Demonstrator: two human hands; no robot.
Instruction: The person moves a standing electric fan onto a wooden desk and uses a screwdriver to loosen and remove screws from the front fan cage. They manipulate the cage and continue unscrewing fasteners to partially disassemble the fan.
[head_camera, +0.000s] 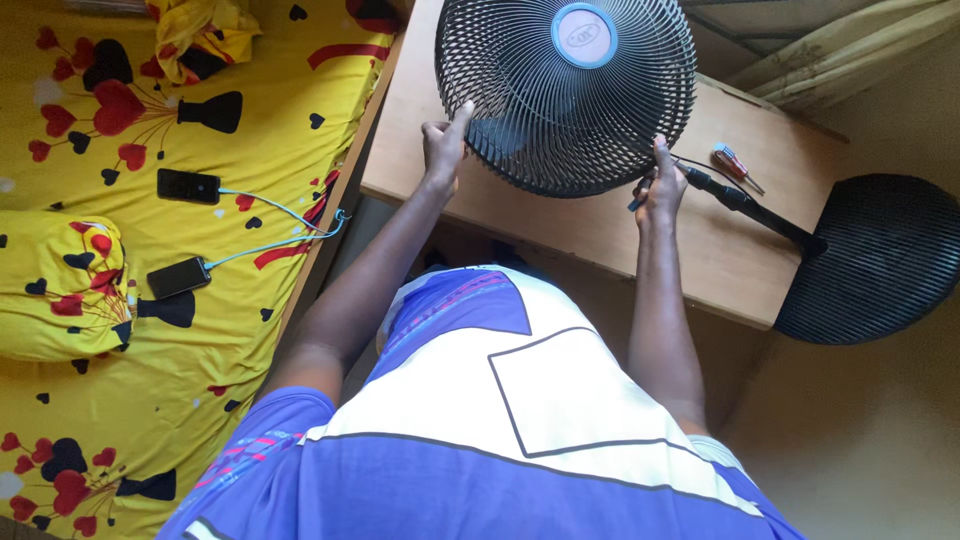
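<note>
Fingers of my left hand (443, 148) press the rim of the black fan cage (566, 95), forefinger stretched up along the wires. My right hand (661, 188) grips the opposite, lower edge of that cage, curled partly shut around it. The fan lies on its side across a wooden table (600, 225), its pole (745, 205) running right to a round black base (875, 260) hanging past the table edge. A red-handled screwdriver (735, 165) lies just beyond the pole. To my left, two phones (187, 185) charge on a yellow bedsheet (250, 330).
</note>
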